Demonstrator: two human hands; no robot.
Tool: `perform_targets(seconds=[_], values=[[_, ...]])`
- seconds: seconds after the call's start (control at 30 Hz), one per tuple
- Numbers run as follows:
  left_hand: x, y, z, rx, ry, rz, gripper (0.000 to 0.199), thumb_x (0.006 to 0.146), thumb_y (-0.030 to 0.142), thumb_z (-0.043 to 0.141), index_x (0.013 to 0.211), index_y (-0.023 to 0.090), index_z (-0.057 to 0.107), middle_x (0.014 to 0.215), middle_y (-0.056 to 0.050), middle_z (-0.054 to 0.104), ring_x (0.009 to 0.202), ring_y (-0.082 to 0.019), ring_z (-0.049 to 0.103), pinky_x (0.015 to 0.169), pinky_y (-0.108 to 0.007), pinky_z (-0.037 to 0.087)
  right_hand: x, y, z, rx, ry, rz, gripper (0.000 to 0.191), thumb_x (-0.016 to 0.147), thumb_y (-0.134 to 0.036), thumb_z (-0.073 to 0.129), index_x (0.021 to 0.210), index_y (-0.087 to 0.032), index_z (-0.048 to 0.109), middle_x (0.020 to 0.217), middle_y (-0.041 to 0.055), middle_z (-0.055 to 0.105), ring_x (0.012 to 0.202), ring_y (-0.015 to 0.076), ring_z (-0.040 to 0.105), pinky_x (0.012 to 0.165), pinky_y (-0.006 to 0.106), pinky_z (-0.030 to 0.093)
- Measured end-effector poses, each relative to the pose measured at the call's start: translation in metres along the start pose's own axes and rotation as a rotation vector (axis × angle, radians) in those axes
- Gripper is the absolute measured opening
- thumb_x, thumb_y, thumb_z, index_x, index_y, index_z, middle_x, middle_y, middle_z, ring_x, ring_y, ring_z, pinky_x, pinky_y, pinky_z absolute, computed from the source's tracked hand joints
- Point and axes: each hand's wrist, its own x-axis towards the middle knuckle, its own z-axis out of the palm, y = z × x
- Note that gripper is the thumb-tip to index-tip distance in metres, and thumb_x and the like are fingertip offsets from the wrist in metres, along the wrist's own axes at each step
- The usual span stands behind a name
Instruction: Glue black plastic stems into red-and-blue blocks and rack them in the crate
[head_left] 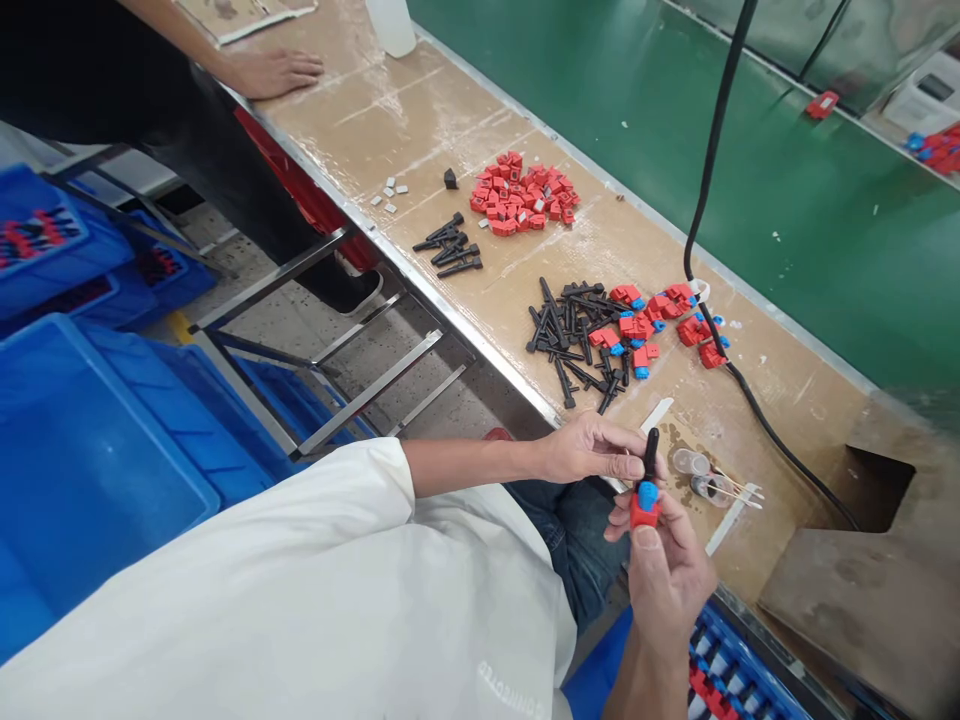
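My left hand [596,450] pinches a black rod-shaped plastic part [652,448] that stands upright between thumb and fingers. Below it, my right hand [675,570] grips a small red plastic piece with a blue end [646,508], the thumb pressed on the red part. The rod's lower end meets the blue end; whether they are joined I cannot tell. Near the hands lie a pile of black rods [570,325] and several red-and-blue pieces [636,325]. Small clear cups [691,462] with thin sticks sit just beyond my fingers.
Farther along the bench [375,110] are a heap of red pieces [517,195], more black rods [457,255] and small white pieces [390,190]. A black cable [772,440] crosses the bench. Another person's hand [274,73] rests at the far end. Blue bins [97,430] stand left.
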Motion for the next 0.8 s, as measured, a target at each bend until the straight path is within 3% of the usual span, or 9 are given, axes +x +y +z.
perform_targets(seconds=[0.07,0.17,0.23,0.33,0.47,0.63,0.73,0.8], values=[[-0.005,0.0,0.0,0.041,-0.032,0.034,0.067,0.065,0.078,0.071,0.082,0.013,0.077,0.091,-0.011,0.07,0.099,-0.021,0.064,0.093,-0.031,0.048,0.003,-0.003,0.001,-0.228,0.071,-0.171,0.036,0.082,-0.04,0.072,0.109,-0.018,0.065,0.095,0.0093,0.07,0.076,0.0199,0.067,0.064,0.034,0.057],[-0.012,0.003,-0.001,0.058,-0.074,0.006,0.073,0.06,0.082,0.07,0.085,0.014,0.077,0.102,-0.016,0.071,0.113,-0.027,0.062,0.096,-0.033,0.048,0.01,-0.012,0.001,-0.635,0.111,-0.505,0.034,0.078,-0.036,0.075,0.106,-0.019,0.065,0.097,0.0101,0.071,0.087,0.0233,0.069,0.075,0.038,0.059],[-0.016,0.003,0.0,0.049,-0.073,-0.025,0.076,0.056,0.083,0.071,0.087,0.014,0.077,0.106,-0.017,0.071,0.114,-0.029,0.063,0.094,-0.034,0.049,0.012,-0.017,0.002,-0.842,0.163,-0.676,0.034,0.077,-0.037,0.076,0.104,-0.02,0.065,0.09,0.0088,0.071,0.083,0.023,0.07,0.074,0.036,0.058],[-0.022,0.0,0.005,0.026,-0.03,-0.03,0.077,0.059,0.084,0.069,0.089,0.013,0.075,0.106,-0.019,0.071,0.112,-0.03,0.064,0.093,-0.035,0.049,0.012,-0.022,0.007,-1.026,0.258,-0.832,0.039,0.076,-0.044,0.076,0.104,-0.019,0.064,0.081,0.007,0.07,0.073,0.0214,0.069,0.063,0.031,0.054],[-0.029,-0.009,0.015,-0.053,0.063,0.029,0.072,0.066,0.08,0.069,0.086,0.011,0.074,0.101,-0.019,0.071,0.106,-0.029,0.066,0.09,-0.035,0.05,0.012,-0.025,0.019,-1.093,0.317,-0.966,0.042,0.078,-0.046,0.07,0.107,-0.018,0.062,0.077,0.0067,0.069,0.062,0.0179,0.065,0.054,0.027,0.047],[-0.029,-0.014,0.02,-0.137,0.139,-0.002,0.074,0.06,0.08,0.073,0.083,0.01,0.073,0.097,-0.018,0.07,0.101,-0.029,0.066,0.088,-0.036,0.051,0.005,-0.013,0.016,-1.102,0.368,-0.883,0.043,0.073,-0.05,0.074,0.102,-0.02,0.064,0.077,0.0058,0.07,0.06,0.0182,0.063,0.052,0.028,0.043],[-0.028,-0.012,0.02,-0.091,0.132,-0.009,0.077,0.058,0.082,0.072,0.082,0.009,0.074,0.094,-0.017,0.07,0.101,-0.029,0.066,0.088,-0.035,0.052,-0.003,-0.004,0.004,-0.85,0.362,-0.571,0.045,0.06,-0.045,0.086,0.095,-0.022,0.071,0.084,0.0084,0.072,0.075,0.0246,0.067,0.062,0.033,0.051],[-0.026,-0.015,0.022,-0.047,0.11,-0.043,0.081,0.054,0.084,0.073,0.084,0.009,0.074,0.09,-0.015,0.07,0.1,-0.028,0.066,0.088,-0.034,0.053,0.002,-0.001,-0.003,-0.424,0.24,-0.242,0.044,0.057,-0.036,0.089,0.097,-0.025,0.074,0.09,0.0089,0.072,0.089,0.0283,0.068,0.064,0.035,0.055]])
